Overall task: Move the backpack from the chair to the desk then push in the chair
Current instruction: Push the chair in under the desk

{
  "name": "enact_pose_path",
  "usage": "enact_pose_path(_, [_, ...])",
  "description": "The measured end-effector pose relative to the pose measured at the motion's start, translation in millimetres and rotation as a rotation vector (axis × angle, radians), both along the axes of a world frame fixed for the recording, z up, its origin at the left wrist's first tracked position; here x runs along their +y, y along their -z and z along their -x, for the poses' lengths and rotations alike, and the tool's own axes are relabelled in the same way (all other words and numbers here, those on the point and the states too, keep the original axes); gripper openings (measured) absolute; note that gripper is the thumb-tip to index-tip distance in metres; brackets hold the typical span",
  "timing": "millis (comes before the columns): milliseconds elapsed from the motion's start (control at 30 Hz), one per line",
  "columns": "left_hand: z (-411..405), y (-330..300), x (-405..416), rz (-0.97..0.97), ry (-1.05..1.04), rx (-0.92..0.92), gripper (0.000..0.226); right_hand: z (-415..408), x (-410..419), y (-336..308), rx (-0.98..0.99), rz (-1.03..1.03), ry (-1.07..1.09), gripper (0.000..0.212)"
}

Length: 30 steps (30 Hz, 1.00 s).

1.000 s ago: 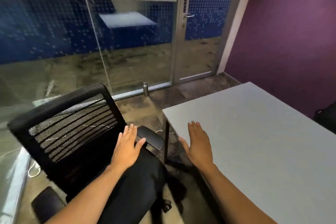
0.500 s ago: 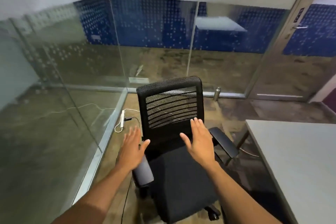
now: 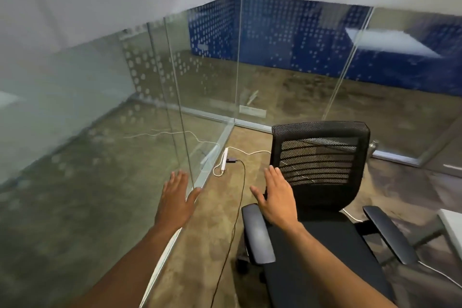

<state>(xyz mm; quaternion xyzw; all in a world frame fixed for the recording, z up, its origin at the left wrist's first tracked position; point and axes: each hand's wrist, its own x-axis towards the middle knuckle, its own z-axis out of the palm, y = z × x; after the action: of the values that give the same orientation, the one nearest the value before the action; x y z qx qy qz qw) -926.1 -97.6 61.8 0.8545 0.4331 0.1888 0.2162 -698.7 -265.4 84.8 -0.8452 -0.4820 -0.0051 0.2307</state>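
A black office chair [image 3: 322, 165] with a mesh back and two armrests stands at the right, its seat bare. No backpack is in view. Only a white corner of the desk [image 3: 453, 230] shows at the right edge. My left hand [image 3: 176, 199] is held out flat with fingers spread, in front of the glass wall and left of the chair, holding nothing. My right hand [image 3: 276, 196] is also flat and spread, hovering over the chair's left armrest [image 3: 257, 235] near the mesh back, and I cannot tell whether it touches.
Glass partition walls [image 3: 205, 87] meet in a corner to the left and behind the chair. A white power strip [image 3: 223, 160] with a black cable [image 3: 235, 220] lies on the floor beside the glass. A white cable [image 3: 440, 274] runs under the chair at right.
The view has swung left: the desk has slid almost out of sight and the chair has shifted to the right. Both hands stay open and flat, now left of the chair's middle.
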Motion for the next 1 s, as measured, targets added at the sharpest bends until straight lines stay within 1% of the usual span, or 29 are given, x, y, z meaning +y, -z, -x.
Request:
enact_pose_path(167, [14.0,6.7,37.7,-0.005,-0.014,-0.024,0.081,3.6,53.1,11.2,0.040,0.018,-0.032,0.076])
enact_pose_path(300, [5.1,14.3,81.0,0.005,-0.023,-0.049,0.081,-8.7,99.6,22.4,0.054,0.021,-0.042,0.077])
enact_pose_path(467, [-29.8,19.0,142.8,-0.007,-0.038,-0.005,0.072,-44.7,157.9,28.9,0.061,0.010,-0.001,0.082])
enact_pose_path(567, [-54.1,15.1,180.7,-0.012,-0.024,0.007,0.070,-66.6,194.1,29.3,0.071,0.012,0.033,0.080])
enact_pose_path(700, [-84.4,4.8,229.9,-0.033,-0.015,-0.036,0.071,-93.8,238.1,29.3,0.076,0.029,0.046,0.079])
enact_pose_path(1000, [-147.3,4.0,307.3,-0.016,0.058,-0.021,0.074,-135.8,299.3,28.2,0.110,0.011,0.112,0.076])
